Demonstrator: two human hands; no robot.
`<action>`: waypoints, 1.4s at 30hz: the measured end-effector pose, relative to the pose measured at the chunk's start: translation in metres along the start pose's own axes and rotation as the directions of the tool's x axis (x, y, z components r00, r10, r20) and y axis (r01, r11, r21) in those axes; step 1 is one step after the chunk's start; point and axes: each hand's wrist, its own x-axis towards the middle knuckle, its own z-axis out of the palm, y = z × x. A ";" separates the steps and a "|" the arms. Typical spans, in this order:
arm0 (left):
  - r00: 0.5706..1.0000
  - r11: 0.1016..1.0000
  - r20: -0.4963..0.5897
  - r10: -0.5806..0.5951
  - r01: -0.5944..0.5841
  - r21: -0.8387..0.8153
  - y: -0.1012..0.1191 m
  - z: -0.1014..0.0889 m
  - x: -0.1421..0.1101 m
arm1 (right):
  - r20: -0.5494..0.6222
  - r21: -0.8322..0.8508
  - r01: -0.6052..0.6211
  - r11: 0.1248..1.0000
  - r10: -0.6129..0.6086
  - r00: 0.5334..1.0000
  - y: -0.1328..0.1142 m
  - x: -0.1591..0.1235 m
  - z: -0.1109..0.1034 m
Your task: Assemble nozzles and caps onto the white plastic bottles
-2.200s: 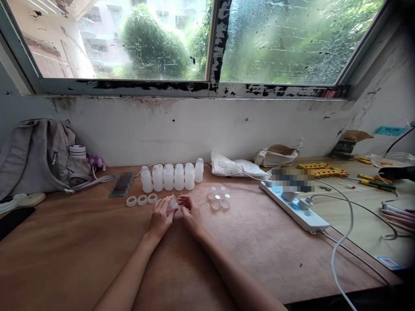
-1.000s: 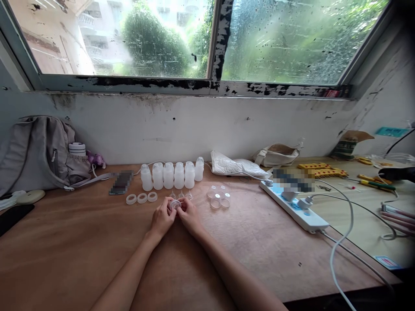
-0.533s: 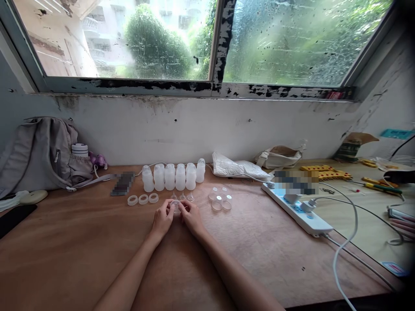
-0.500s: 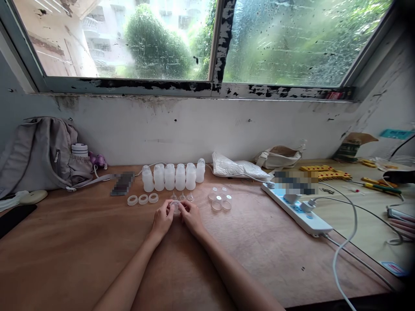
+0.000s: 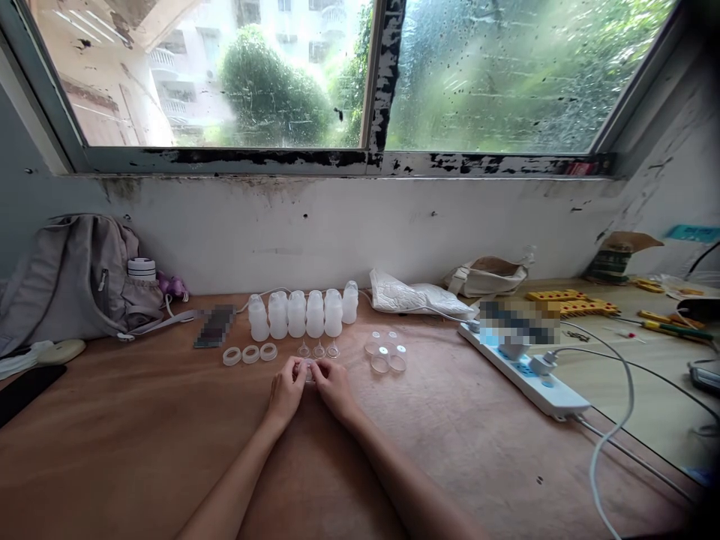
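Observation:
My left hand (image 5: 286, 391) and my right hand (image 5: 333, 387) meet at the middle of the wooden table (image 5: 140, 435), fingertips pinched together on a small clear plastic part (image 5: 307, 369). Just beyond stand three small clear nipples (image 5: 319, 350), and behind them a row of several white plastic bottles (image 5: 298, 313). Three white rings (image 5: 250, 354) lie to the left. A cluster of clear round caps (image 5: 385, 352) lies to the right.
A grey backpack (image 5: 73, 277) with a white cup leans at the back left. A white bag (image 5: 419, 298) and a beige pouch (image 5: 484, 275) lie by the wall. A white power strip (image 5: 526, 367) with cables runs along the right, with yellow tools (image 5: 568, 302) beyond.
Both hands have stayed together on the small clear part, which has sunk deeper between the fingertips. The view has tipped up a little, so everything sits lower in the picture.

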 end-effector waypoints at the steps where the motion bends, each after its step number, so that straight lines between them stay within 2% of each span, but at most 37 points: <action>1: 1.000 1.000 0.000 -0.008 0.008 0.005 0.000 0.000 0.000 | -0.004 -0.013 0.004 1.000 -0.004 1.000 0.001 0.000 0.000; 8: 1.000 1.000 0.020 -0.004 0.004 0.028 -0.003 0.002 0.002 | -0.019 -0.041 -0.008 0.999 0.007 1.000 0.007 0.002 0.003; 18: 0.999 0.999 0.038 0.037 -0.039 0.037 -0.002 0.000 0.000 | 0.028 -0.010 -0.044 0.999 0.044 0.999 0.009 0.000 0.000; 42: 0.996 0.996 -0.023 0.082 -0.083 -0.016 0.001 -0.001 -0.001 | -0.022 -0.025 0.072 0.997 -0.072 0.997 -0.001 -0.002 0.001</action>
